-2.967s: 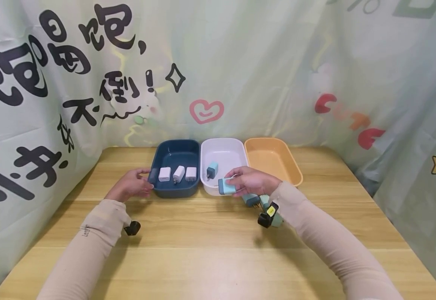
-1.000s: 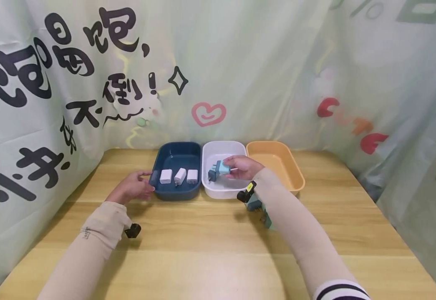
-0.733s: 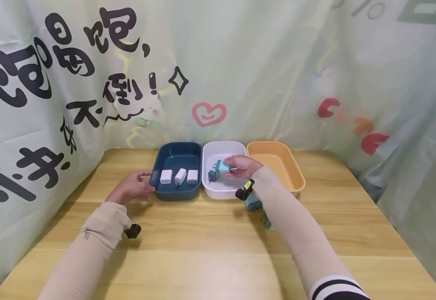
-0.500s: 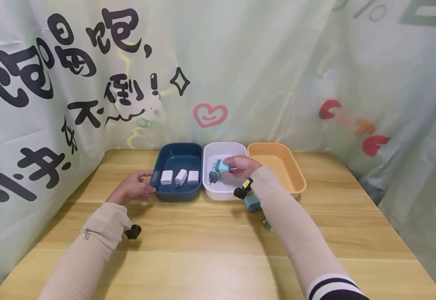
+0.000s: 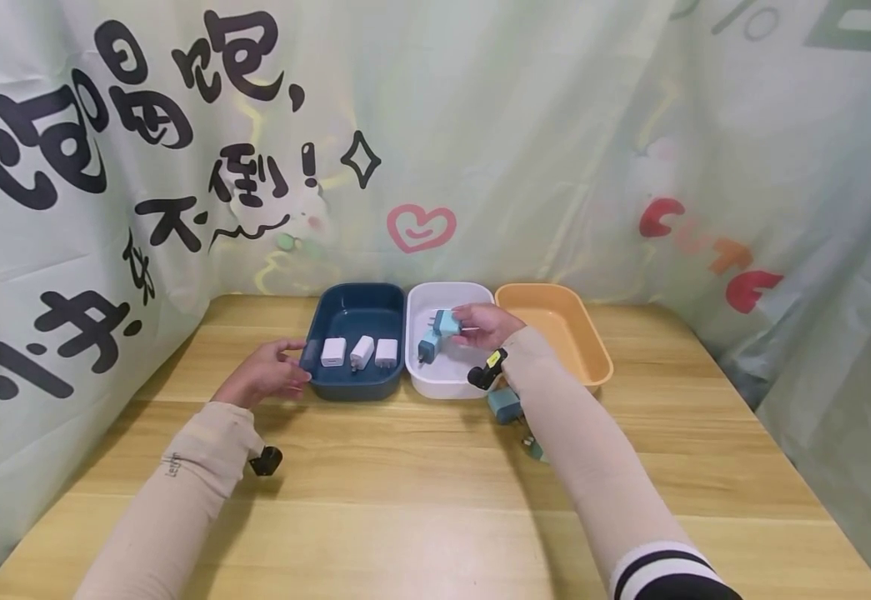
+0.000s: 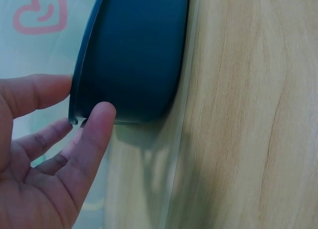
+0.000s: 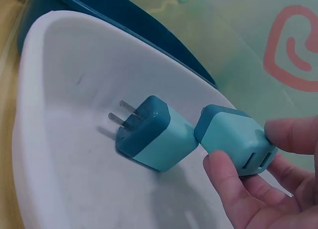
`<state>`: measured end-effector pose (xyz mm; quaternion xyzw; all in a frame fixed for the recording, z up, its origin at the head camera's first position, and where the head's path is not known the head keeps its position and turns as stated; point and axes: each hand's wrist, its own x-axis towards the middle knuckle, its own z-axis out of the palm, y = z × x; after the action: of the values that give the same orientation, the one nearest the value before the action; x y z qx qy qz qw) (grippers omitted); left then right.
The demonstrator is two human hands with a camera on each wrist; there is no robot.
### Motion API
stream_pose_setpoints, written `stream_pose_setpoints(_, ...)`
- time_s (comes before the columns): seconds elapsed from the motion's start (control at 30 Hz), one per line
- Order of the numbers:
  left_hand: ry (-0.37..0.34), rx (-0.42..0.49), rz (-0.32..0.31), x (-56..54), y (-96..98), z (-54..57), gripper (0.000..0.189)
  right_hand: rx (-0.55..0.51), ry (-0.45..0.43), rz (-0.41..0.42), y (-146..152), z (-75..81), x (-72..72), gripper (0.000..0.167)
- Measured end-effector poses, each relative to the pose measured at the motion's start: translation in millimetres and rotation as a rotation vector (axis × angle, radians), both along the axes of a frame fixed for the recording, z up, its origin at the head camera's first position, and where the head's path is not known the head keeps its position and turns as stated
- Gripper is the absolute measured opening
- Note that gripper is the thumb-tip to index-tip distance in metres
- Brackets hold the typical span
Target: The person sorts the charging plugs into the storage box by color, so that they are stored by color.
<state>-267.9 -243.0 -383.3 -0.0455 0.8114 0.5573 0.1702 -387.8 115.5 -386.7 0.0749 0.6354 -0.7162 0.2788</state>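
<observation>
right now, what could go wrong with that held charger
If the right hand lets go here, the held charger could bump the lying charger close beside it in the white bin. The right sleeve might also brush the loose charger on the table, which shows right by it in the head view.

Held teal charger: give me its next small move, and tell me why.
Probably the right hand should lower the held teal charger gently into the white tray: thumb and fingers hold it over that tray, where a similar teal charger already lies, while the neighbouring blue tray holds three white chargers.
</observation>
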Motion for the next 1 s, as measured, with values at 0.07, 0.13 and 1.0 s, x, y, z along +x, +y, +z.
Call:
stream_pose_setpoints(0.07,0.000,0.001,0.001,0.1,0.4,0.3,0.073,-0.002,0.003,-0.001,1.0,1.3,0.4,0.042)
stream_pose_setpoints(0.13,-0.001,0.001,0.002,0.5,0.9,0.5,0.073,-0.009,0.008,-0.004,1.8,3.0,1.5,0.043)
stream_pose_setpoints(1.0,0.004,0.025,-0.003,-1.4,-0.9,-3.6,0.073,-0.094,-0.042,-0.115,15.1,14.4,2.2,0.043)
